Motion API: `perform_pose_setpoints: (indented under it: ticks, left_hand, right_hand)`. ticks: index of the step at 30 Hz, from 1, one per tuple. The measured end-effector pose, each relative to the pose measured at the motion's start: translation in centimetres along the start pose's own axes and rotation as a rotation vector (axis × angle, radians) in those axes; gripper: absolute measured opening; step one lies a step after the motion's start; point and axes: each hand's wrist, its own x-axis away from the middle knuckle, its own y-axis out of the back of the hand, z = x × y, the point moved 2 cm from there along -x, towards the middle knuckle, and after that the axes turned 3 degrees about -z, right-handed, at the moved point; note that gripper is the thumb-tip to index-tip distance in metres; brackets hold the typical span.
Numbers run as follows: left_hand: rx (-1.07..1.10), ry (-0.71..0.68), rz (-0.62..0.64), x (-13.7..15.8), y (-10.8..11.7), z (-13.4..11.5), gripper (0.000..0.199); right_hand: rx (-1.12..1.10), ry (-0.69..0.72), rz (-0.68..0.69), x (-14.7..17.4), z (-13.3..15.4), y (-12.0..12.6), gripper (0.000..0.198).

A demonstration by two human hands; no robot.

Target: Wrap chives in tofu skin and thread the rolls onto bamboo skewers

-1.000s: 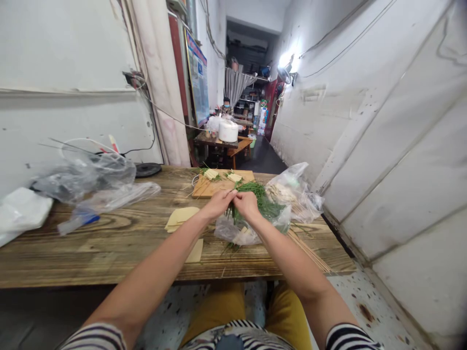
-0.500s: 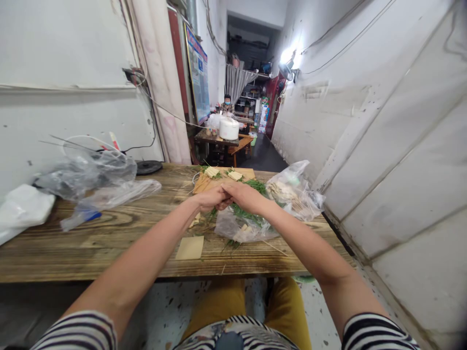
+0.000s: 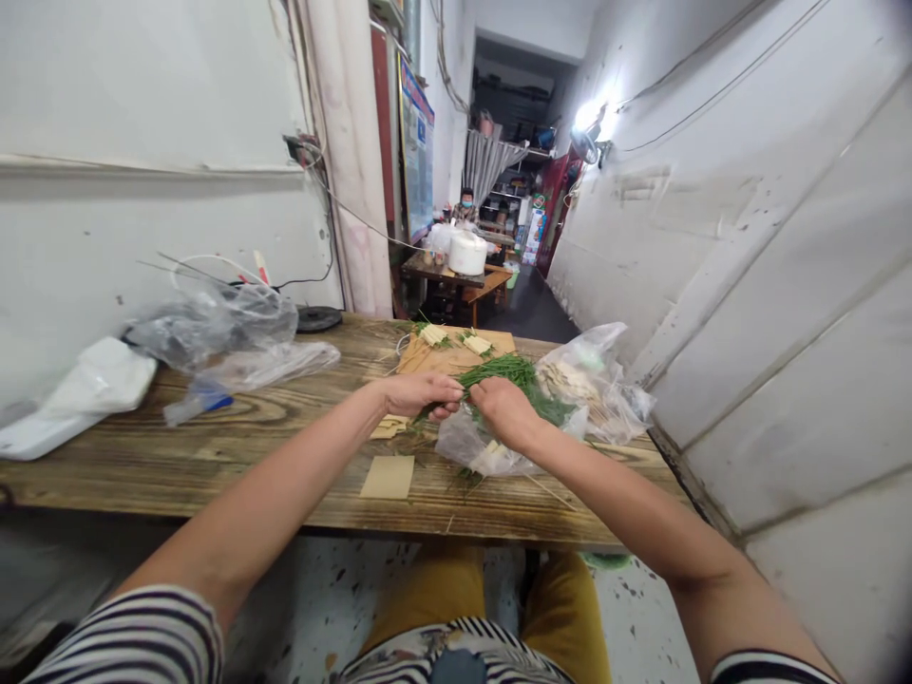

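My left hand (image 3: pixel 429 394) is closed around a small bunch of thin green herb stalks, whose ends poke out below its fingers. Close beside it, my right hand (image 3: pixel 504 410) pinches at the same bunch; its fingertips are partly hidden. Behind the hands lies a larger heap of green herbs (image 3: pixel 514 370), partly over a clear plastic bag (image 3: pixel 463 442). A square pale-yellow sheet (image 3: pixel 389 477), apparently tofu skin, lies flat nearer to me. More yellow pieces (image 3: pixel 389 427) sit under my left wrist. Two pale rolls with greens (image 3: pixel 432 334) rest on a wooden board (image 3: pixel 420 360).
A clear bag of pale skewered pieces (image 3: pixel 584 380) stands at the right. Crumpled plastic bags (image 3: pixel 214 328) and a black round lid (image 3: pixel 318 319) are at the left. A thin stick (image 3: pixel 552 492) lies near the front edge. Far back, a person sits behind a white cooker (image 3: pixel 467 254).
My hands, which overlapped before, have moved slightly apart, and green stalks now show between them. The whole view has shifted, so the scene sits further right.
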Motion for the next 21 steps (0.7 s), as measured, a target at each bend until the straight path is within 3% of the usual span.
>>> perform_pose_setpoints:
  ticks: [5, 8, 10, 15, 21]
  left_hand:
    - [-0.433, -0.063, -0.255, 1.7, 1.5, 0.1, 0.037]
    - [-0.502, -0.157, -0.475, 2.2, 2.1, 1.0, 0.032]
    - [-0.382, -0.207, -0.631, 1.9, 1.8, 2.1, 0.030]
    - [0.191, -0.291, -0.920, -0.3, -0.5, 5.7, 0.027]
    - [0.340, -0.362, -0.951, -2.1, -3.2, 8.0, 0.039]
  right_hand:
    - [-0.125, -0.168, -0.043, 0.1, -1.3, -0.6, 0.025]
    - [-0.226, -0.271, -0.077, 0.1, -1.7, -1.1, 0.026]
    - [-0.309, -0.341, -0.116, 0.1, -1.4, -1.4, 0.026]
    - [-0.523, -0.495, -0.176, -0.6, 1.2, -3.5, 0.028]
    - [-0.702, -0.686, -0.162, -1.6, 4.8, -7.0, 0.028]
